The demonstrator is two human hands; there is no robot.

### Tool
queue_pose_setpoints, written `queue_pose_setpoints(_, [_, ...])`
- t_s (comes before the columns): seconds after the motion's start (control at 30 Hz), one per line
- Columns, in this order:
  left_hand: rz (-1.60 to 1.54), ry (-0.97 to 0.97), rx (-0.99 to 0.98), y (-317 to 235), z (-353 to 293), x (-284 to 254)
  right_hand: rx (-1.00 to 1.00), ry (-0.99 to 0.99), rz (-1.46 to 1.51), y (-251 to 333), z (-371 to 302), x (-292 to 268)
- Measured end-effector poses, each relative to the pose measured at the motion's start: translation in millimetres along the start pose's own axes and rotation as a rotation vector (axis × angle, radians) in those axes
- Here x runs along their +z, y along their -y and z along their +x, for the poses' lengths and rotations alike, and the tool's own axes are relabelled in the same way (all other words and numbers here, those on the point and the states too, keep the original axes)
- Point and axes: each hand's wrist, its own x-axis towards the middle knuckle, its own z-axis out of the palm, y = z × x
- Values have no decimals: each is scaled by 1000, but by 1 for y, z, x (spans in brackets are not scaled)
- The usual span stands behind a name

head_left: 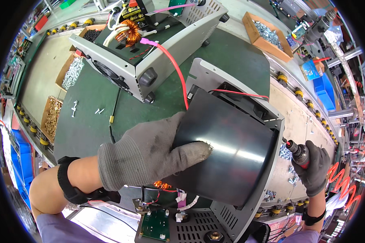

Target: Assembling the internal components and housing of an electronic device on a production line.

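Far left, along the counter edge: open cardboard boxes, one of brass-coloured screws, one of silver screws. A few loose screws on the green mat nearby. Further back, an open grey metal case with a copper coil inside and a red wire trailing out toward the black cover.

Left hand in a grey knit glove, black strap at the wrist, laid flat on the curved black cover, thumb pressed across its face, fingers around its left edge; grip wide, steadying the cover. Cover tilted above a second grey case with a green circuit board, centre of view.

Right hand, dark glove, grip closed around a powered screwdriver, tip just beside the cover's right grey flange. Another box of silver screws upper right.
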Motion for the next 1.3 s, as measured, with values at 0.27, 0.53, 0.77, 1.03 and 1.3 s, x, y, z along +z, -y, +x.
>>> queue_pose_setpoints(0.27, [-6,66,-9,-11,8,1,-20,-74,-32,-6,-1,-1])
queue_pose_setpoints(0.53, [-201,137,-100,-31,9,4,-44,-112,-97,-13,-2,0])
queue_pose_setpoints(0.77, [-121,75,-289,-14,-22,-1,-9,-110,2,-31,-15,16])
queue_pose_setpoints(1.03, [846,-959,-567,93,-99,-78,534,-120,432,-20,-83,24])
queue_pose_setpoints(1.3, [957,-881,-649,122,-100,-79,830,-217,862,34,-123,-5])
